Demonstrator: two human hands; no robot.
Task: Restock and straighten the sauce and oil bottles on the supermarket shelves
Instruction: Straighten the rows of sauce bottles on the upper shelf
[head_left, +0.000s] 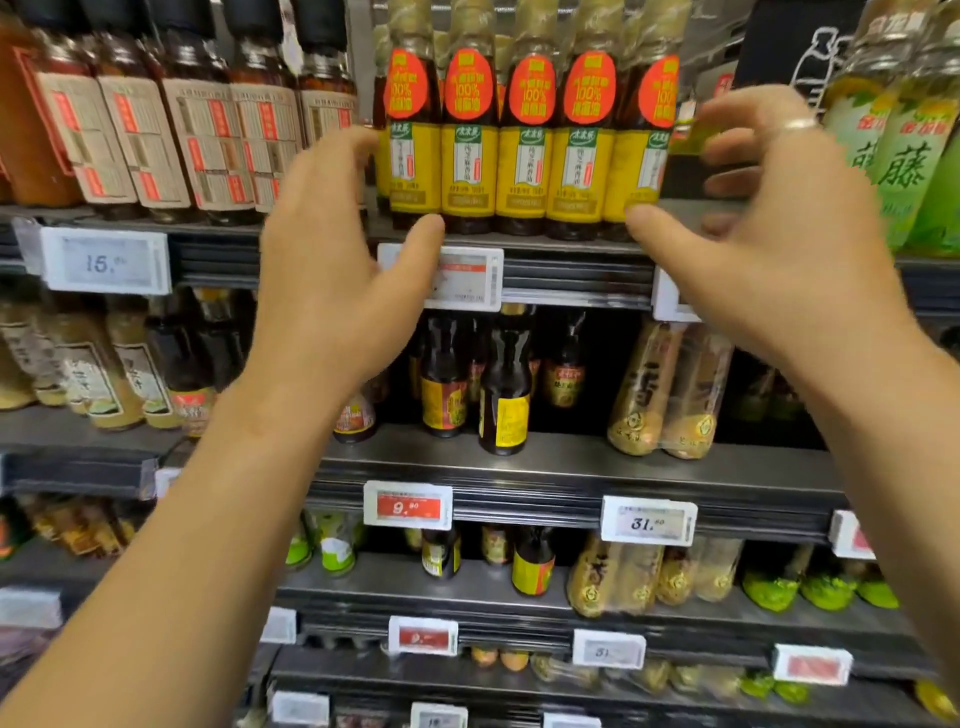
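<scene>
While both hands are raised to the upper shelf (571, 249), five dark glass oil bottles with yellow paper labels and round orange stickers (522, 145) stand there upright in one tight row. The left hand (332, 270) spreads loosely at the row's left end, holding nothing. The right hand (758, 228), wearing a silver ring (792, 124), curves open at the right end, thumb on the last bottle's label.
</scene>
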